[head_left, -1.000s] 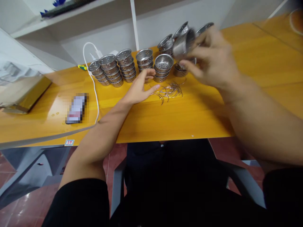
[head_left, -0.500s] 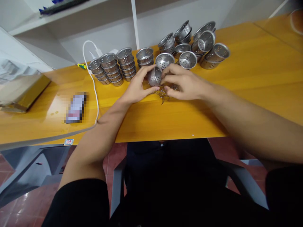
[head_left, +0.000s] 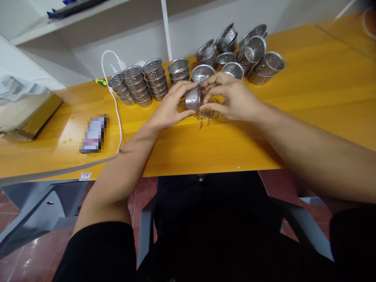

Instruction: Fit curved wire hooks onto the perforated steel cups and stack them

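A small perforated metal cup (head_left: 193, 98) lies on its side between both hands, just above the yellow table (head_left: 308, 94). My left hand (head_left: 170, 106) grips its left side with thumb and fingers. My right hand (head_left: 230, 96) holds its rim from the right, fingers bent over it. Under the hands lies a heap of thin wire hooks (head_left: 205, 116). I cannot tell whether a wire is pinched in the right fingers.
Neat stacks of the same metal cups (head_left: 141, 84) stand at the back left. Loose tumbled cups (head_left: 252, 58) lie at the back right. A white cable (head_left: 116, 102) runs down to the table's front edge beside a phone (head_left: 94, 134). A gold box (head_left: 29, 117) sits far left.
My right hand took a cup from the loose pile at the back right and brought it down to my left hand. Both hands now grip it, turned on its side.
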`<state>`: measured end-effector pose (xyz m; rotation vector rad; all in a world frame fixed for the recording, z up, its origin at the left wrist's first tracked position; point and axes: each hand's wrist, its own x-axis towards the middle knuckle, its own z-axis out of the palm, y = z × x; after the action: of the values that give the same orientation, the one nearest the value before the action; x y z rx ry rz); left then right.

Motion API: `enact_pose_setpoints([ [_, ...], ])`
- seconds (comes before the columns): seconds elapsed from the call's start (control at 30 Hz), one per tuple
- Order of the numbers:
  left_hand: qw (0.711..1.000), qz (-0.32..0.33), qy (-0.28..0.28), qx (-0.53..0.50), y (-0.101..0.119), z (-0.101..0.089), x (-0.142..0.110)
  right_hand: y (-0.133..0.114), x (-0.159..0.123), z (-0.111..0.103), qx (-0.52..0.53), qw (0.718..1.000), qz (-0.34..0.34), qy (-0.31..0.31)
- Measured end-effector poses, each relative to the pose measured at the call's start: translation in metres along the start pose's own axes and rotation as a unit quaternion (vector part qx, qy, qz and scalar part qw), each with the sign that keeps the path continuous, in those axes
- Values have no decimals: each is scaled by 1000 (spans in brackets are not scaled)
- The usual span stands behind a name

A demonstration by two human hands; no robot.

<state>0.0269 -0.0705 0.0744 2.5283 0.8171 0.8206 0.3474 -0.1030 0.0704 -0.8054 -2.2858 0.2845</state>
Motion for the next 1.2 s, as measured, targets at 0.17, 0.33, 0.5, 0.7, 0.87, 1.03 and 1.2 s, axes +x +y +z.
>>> enact_pose_setpoints([
  [0.17, 1000, -4, 3, 12, 3, -4, 0, -7, 2, 2, 30, 998, 4, 47],
  [0.33, 1000, -24, 20, 0, -18, -1, -7, 5, 1, -3, 76, 997, -22, -23],
  [0.5, 995, -61, 82, -1, -42, 3, -10, 19, -4, -6, 48, 996, -30, -62],
  [0.7, 996, -36, 76, -27, -24, 10, -5, -10, 3, -9, -21, 1000, -13, 9],
  [0.87, 992, -32, 51, -113, -17, 27, 1, -18, 12, -1, -13, 1000, 0, -18],
  [1.03, 995, -53, 9, -82, -26, 27, -1, -10, 17, -10, -60, 995, 69, 32],
  [1.2, 998, -38, -3, -49, -29, 26, -4, 13, 26, -9, -78, 985, 150, 34],
])
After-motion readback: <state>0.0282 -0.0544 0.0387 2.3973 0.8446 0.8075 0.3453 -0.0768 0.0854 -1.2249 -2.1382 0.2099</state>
